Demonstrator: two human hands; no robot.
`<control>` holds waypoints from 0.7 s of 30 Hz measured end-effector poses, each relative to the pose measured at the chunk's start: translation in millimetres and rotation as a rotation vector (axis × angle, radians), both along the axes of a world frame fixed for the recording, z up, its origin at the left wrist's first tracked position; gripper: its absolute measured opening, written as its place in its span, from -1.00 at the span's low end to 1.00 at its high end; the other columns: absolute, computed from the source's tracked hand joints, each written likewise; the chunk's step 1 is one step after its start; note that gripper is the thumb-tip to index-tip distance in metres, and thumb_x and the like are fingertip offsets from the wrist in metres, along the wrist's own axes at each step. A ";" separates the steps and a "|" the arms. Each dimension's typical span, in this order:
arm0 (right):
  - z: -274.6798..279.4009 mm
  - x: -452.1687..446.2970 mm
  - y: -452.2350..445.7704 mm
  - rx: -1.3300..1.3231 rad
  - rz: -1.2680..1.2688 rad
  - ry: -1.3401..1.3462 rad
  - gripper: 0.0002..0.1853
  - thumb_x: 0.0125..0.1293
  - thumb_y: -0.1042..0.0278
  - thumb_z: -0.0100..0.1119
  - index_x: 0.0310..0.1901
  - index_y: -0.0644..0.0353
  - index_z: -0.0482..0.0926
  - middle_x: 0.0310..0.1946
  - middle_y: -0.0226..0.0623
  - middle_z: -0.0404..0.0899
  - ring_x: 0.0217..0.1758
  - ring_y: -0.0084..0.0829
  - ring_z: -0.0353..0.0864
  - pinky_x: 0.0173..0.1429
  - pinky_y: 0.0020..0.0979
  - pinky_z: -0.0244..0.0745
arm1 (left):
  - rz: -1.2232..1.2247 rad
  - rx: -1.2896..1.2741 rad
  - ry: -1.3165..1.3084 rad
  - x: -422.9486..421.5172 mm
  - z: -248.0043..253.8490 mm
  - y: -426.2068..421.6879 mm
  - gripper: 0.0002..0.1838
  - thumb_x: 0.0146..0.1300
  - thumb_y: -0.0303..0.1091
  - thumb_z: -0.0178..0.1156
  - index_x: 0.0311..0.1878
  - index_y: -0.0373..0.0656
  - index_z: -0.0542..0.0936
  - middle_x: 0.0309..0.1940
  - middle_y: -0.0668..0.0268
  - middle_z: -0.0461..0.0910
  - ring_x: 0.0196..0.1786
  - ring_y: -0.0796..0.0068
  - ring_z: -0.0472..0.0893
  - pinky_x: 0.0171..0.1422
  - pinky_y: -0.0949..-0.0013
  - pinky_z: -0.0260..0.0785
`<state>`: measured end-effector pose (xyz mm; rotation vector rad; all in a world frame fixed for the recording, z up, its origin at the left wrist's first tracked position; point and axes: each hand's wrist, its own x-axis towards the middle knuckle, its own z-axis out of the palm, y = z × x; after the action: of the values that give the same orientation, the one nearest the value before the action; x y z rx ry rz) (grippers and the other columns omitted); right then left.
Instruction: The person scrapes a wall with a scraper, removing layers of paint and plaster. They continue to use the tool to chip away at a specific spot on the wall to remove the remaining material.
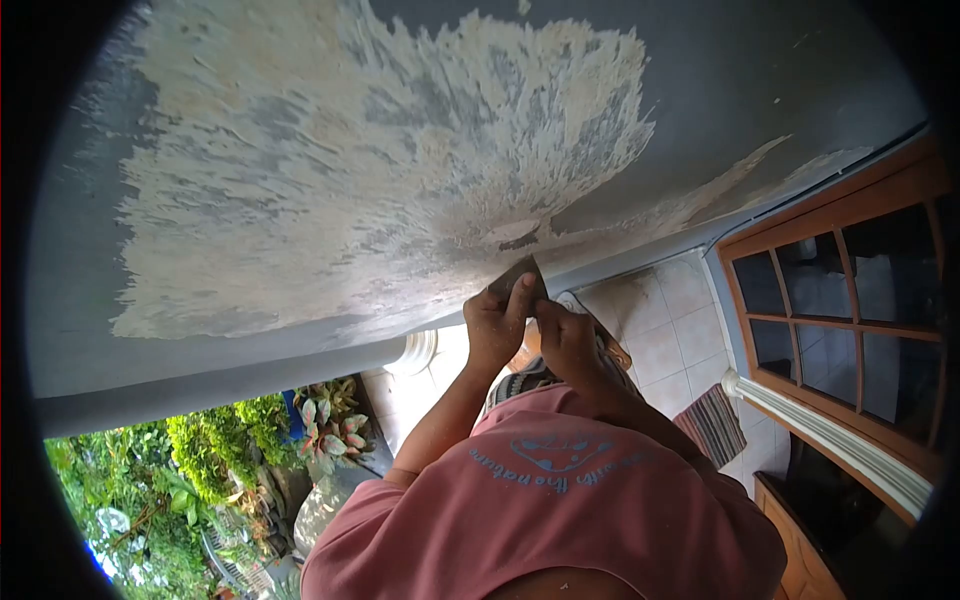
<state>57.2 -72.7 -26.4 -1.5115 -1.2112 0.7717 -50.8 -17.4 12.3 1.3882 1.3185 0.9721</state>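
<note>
Both my hands meet at the lower edge of a grey wall (780,60), in the middle of the view. A dark flat scraper blade (528,266) sticks out above my fingers, its tip close to the wall. My left hand (494,328) is closed on the scraper, with the thumb pressed along its face. My right hand (568,342) is closed at the scraper's right side; its fingers curl inward and partly hide what they grip. Around the blade spreads a large rough pale patch (300,190), streaked with grey. A small darker chipped spot (520,240) lies just above the blade.
At the right stands a wooden-framed window (850,300) with dark panes. Pale floor tiles (655,320) and a striped mat (710,425) lie below. Green plants (200,450) fill the lower left, near a white column base (415,352). My shoe (570,302) shows behind my hands.
</note>
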 end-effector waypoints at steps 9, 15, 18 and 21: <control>-6.2 0.5 -1.5 0.006 0.017 -0.010 -0.73 0.40 0.21 0.01 -0.31 0.17 0.63 -0.61 -0.05 0.55 -0.54 -0.02 0.59 -0.50 -0.17 0.43 | -0.002 -0.001 0.061 0.1 -2.2 -2.2 -0.62 0.28 -0.18 0.26 -0.37 -0.41 0.65 -0.61 0.22 0.63 -0.52 0.63 0.54 -0.42 0.48 0.38; -18.9 4.4 7.0 0.064 -0.003 -0.083 -0.73 0.39 0.20 0.03 -0.37 0.17 0.60 -0.66 -0.07 0.51 -0.58 -0.03 0.57 -0.53 -0.19 0.41 | 0.053 0.036 -0.106 8.4 -2.4 -0.9 -0.61 0.29 -0.16 0.26 -0.39 -0.41 0.65 -0.62 0.24 0.63 -0.52 0.63 0.54 -0.44 0.47 0.37; -5.3 2.0 3.1 -0.015 -0.001 -0.061 -0.73 0.38 0.21 0.04 -0.41 0.16 0.59 -0.67 -0.07 0.50 -0.59 -0.04 0.56 -0.54 -0.18 0.40 | -0.042 -0.044 0.120 -5.8 -10.9 0.1 -0.63 0.30 -0.18 0.24 -0.32 -0.41 0.64 -0.56 0.29 0.64 -0.46 0.66 0.54 -0.40 0.50 0.39; -13.0 1.0 4.0 0.099 0.000 -0.008 -0.73 0.38 0.21 0.04 -0.40 0.15 0.60 -0.67 -0.08 0.51 -0.59 -0.06 0.57 -0.53 -0.20 0.40 | 0.017 -0.018 -0.021 1.5 -6.0 -1.2 -0.63 0.31 -0.20 0.24 -0.40 -0.41 0.64 -0.62 0.27 0.61 -0.50 0.68 0.53 -0.42 0.51 0.37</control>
<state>58.2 -68.7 -39.4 -1.4344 -1.2376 0.6965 -49.3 -18.7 6.2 1.3513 1.3224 0.9818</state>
